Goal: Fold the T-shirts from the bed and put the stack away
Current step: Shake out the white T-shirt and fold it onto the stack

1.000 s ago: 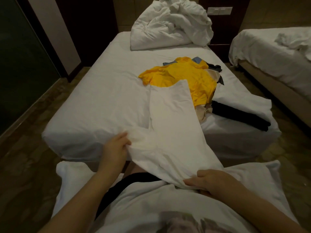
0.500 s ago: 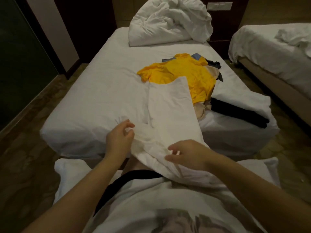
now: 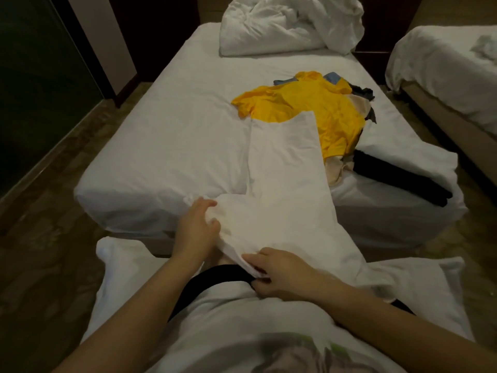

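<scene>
A white T-shirt (image 3: 285, 170), folded lengthwise into a long strip, lies from the middle of the bed (image 3: 174, 125) over its near edge towards me. My left hand (image 3: 197, 224) grips its sleeve end at the bed's edge. My right hand (image 3: 279, 273) pinches the shirt's near edge close to my waist. Behind it sits a heap of clothes topped by a yellow T-shirt (image 3: 304, 106). A black folded garment (image 3: 398, 179) and a white one (image 3: 408, 152) lie at the bed's near right corner.
A crumpled white duvet (image 3: 290, 25) is bunched at the head of the bed. A second bed (image 3: 443, 76) stands to the right across a narrow aisle. Dark patterned floor lies on the left, along a dark glass wall (image 3: 35, 84).
My right hand moved left along the shirt's near edge and now pinches it closer to my left hand. My left hand shifted its hold on the sleeve end.
</scene>
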